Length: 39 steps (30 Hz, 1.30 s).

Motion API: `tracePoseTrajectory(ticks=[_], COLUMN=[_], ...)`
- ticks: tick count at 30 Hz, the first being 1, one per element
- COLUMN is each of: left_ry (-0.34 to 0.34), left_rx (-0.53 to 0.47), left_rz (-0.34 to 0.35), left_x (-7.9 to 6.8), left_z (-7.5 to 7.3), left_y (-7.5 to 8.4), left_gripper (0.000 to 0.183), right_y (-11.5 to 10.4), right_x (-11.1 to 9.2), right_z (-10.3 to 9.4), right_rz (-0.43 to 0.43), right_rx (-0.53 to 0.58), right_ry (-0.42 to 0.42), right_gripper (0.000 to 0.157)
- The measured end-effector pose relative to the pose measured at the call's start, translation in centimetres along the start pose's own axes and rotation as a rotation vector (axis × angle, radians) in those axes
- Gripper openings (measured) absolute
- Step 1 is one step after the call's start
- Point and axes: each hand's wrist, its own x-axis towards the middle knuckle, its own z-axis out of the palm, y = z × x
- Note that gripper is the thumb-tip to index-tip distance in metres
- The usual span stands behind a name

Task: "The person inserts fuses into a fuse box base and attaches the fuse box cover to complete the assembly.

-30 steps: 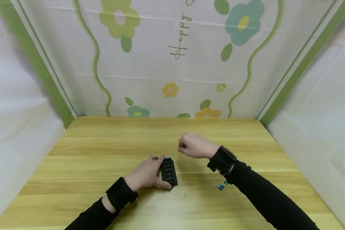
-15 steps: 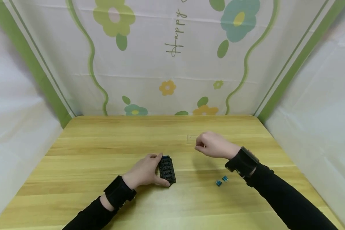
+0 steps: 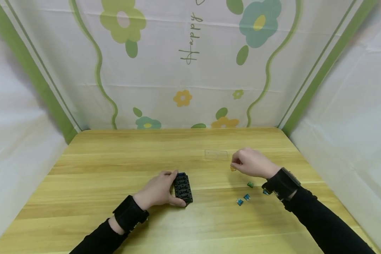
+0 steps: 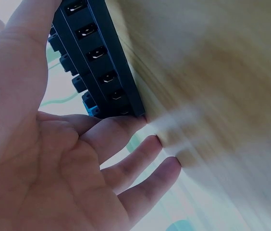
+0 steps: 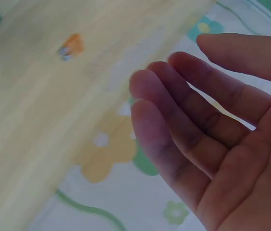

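Note:
My left hand (image 3: pixel 157 188) grips a black fuse box (image 3: pixel 183 188) on the table, the thumb at its near end and fingers at its far end. A blue piece (image 4: pixel 91 106) sits in the slot closest to the fingers in the left wrist view. Farther right, my right hand (image 3: pixel 252 162) hovers over the table beside an orange blade fuse (image 3: pixel 233 168). In the right wrist view its thumb and fingers are apart with nothing between them, and the orange fuse lies away from the fingertips. A green fuse (image 3: pixel 250 184) lies nearer.
Two blue fuses (image 3: pixel 247 197) lie between the hands, nearer the front. Another blue fuse (image 3: pixel 265 192) is partly covered by the right wrist strap. Behind the box lies a clear plastic cover (image 3: pixel 216 155). A printed cloth (image 3: pixel 165 70) hangs at the table's back.
My right hand has moved right, away from the fuse box, uncovering the clear cover and the green fuse. The orange fuse now shows under its fingers. The left hand keeps its grip.

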Motion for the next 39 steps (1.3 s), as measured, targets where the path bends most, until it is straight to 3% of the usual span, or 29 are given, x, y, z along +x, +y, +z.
tracePoseTrajectory(ticks=[6, 12, 19, 25, 31, 39], left_ry=[0.003, 0.006, 0.005, 0.008, 0.011, -0.002], left_rx=[0.000, 0.010, -0.009, -0.009, -0.006, -0.021], left_rz=[0.000, 0.003, 0.008, 0.008, 0.014, 0.005], left_x=[0.0, -0.1, -0.1, -0.2, -0.1, -0.3], left_z=[0.0, 0.1, 0.0, -0.1, -0.1, -0.1], left_y=[0.0, -0.1, 0.1, 0.3, 0.2, 0.3], left_gripper=[0.116, 0.116, 0.116, 0.115, 0.115, 0.115], right_y=[1.8, 2.8, 2.3, 1.7, 1.5, 1.2], right_x=[-0.5, -0.6, -0.4, -0.2, -0.2, 0.0], right_z=[1.8, 3.0, 3.4, 3.8, 4.3, 4.7], right_rz=[0.047, 0.096, 0.146, 0.185, 0.203, 0.275], right_rx=[-0.053, -0.074, -0.074, -0.078, -0.092, -0.125], right_ry=[0.023, 0.029, 0.057, 0.060, 0.093, 0.075], right_gripper=[0.013, 0.019, 0.040, 0.040, 0.049, 0.054])
